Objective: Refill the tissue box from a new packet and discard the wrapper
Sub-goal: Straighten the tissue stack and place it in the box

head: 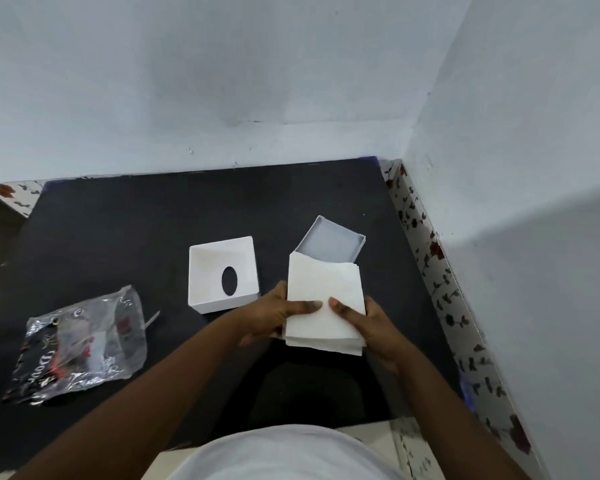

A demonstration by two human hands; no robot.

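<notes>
A square stack of white tissues [323,285] is held above the black table between both hands. My left hand [272,315] grips its left edge with the thumb on top. My right hand [368,323] grips the right edge the same way. Just beyond the stack lies the grey tissue box base [333,242], open side up and partly hidden by the tissues. The white box lid [222,271] with an oval slot lies upside down to the left. The clear plastic wrapper [80,344] with red and black print lies crumpled at the far left.
The black mat [153,220] covers the table. A floral-patterned cloth [440,271] shows along its right edge. Pale walls close off the back and the right side. My white shirt fills the bottom of the view.
</notes>
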